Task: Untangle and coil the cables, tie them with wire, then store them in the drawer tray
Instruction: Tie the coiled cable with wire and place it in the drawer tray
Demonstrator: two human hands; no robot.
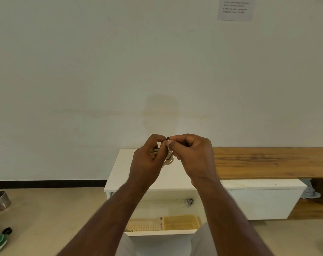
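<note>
Hands meet above the cabinet's back edge: left hand (147, 154) grips the coiled cable (169, 159) steady while right hand (192, 154) pinches the wire (168, 138) to tie it.

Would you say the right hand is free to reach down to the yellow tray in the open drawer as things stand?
Probably not yet: the right hand is pinching the dark tie wire at the white cable coil. The yellow tray itself lies uncovered below.

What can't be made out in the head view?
- White cable coil: mostly hidden by left hand and right hand.
- Dark tie wire: too small to see whether it is twisted shut.
- Drawer trays: partly hidden by forearms.
- Wall notice: blurred, cut off by top edge.
</note>
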